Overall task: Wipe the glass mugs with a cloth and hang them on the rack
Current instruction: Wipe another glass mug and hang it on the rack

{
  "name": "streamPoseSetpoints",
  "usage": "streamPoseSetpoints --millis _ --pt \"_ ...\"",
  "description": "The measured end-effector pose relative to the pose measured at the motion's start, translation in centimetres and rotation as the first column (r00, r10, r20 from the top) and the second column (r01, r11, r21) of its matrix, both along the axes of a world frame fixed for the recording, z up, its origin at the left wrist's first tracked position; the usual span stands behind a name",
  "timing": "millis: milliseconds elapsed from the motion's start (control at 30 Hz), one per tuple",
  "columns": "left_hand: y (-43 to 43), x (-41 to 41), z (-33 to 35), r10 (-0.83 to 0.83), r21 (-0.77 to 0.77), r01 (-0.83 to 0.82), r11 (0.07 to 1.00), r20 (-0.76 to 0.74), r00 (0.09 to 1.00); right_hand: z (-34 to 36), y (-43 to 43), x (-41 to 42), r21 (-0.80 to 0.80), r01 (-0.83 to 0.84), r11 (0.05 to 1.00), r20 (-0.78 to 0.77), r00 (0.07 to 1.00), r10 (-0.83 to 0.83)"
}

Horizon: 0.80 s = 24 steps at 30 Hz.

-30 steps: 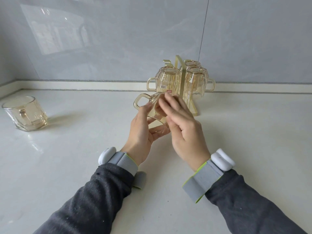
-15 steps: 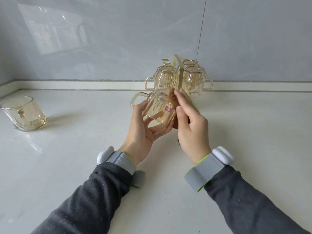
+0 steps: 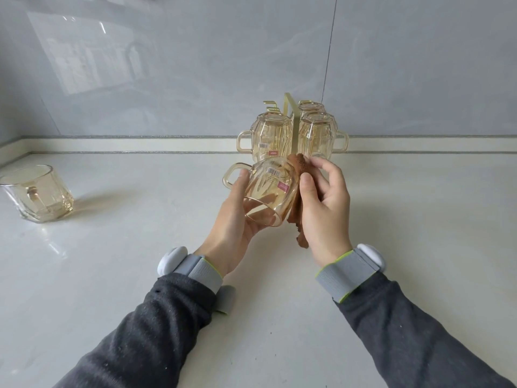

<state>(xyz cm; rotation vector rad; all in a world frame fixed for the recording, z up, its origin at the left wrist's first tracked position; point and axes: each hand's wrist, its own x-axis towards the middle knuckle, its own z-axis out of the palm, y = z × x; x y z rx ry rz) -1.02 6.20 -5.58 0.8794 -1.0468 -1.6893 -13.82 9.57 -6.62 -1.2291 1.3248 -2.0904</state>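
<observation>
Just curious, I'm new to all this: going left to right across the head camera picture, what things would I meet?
lone mug → left hand → held mug → brown cloth → right hand

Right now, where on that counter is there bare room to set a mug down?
Bare counter lies between the loose mug at left and the held mug; another wide patch runs right of the rack. Crowded: just before the rack, around that mug and the cloth.

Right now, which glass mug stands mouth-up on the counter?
The lone mug at far left. Three others hang upside down on the gold rack, and the left hand holds a fifth mug, tilted.
</observation>
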Motion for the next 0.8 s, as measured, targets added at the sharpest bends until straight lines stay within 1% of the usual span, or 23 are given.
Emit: streamPoseSetpoints --millis 100,200,333,467,533,600,700,800 --pt "0.04 -0.12 0.04 0.020 0.005 -0.020 1.000 0.011 1.000 -0.13 -0.07 -0.09 0.000 0.014 1.000 -0.017 1.000 -0.014" --pt "0.06 -0.01 0.17 -0.002 0.018 0.002 1.000 -0.006 1.000 -0.21 -0.17 -0.06 0.003 0.043 0.999 -0.016 0.999 -0.043" --pt "0.39 0.06 0.40 -0.064 -0.021 0.065 0.998 0.021 0.998 -0.18 -0.11 -0.21 -0.005 0.093 0.996 -0.031 0.995 -0.093" --pt "-0.04 0.03 -0.11 -0.054 -0.016 0.054 0.998 0.021 0.998 -0.21 -0.09 -0.17 0.001 0.128 0.992 -0.073 0.989 -0.128" --pt "-0.13 0.06 -0.05 -0.034 0.025 0.034 0.999 -0.008 0.999 -0.23 -0.10 -0.06 0.002 0.121 0.993 -0.104 0.987 -0.120" --pt "-0.06 0.14 0.24 -0.011 0.103 0.018 0.994 -0.064 0.998 -0.26 -0.07 0.16 0.014 0.095 0.995 -0.133 0.987 -0.093" --pt "0.00 0.29 0.62 -0.015 0.228 0.049 0.972 -0.148 0.989 -0.22 0.04 0.33 0.021 0.104 0.994 -0.156 0.983 -0.100" --pt "0.17 0.38 0.84 -0.053 0.253 0.101 0.962 -0.190 0.980 -0.19 -0.01 0.31 0.037 0.113 0.993 -0.149 0.983 -0.106"
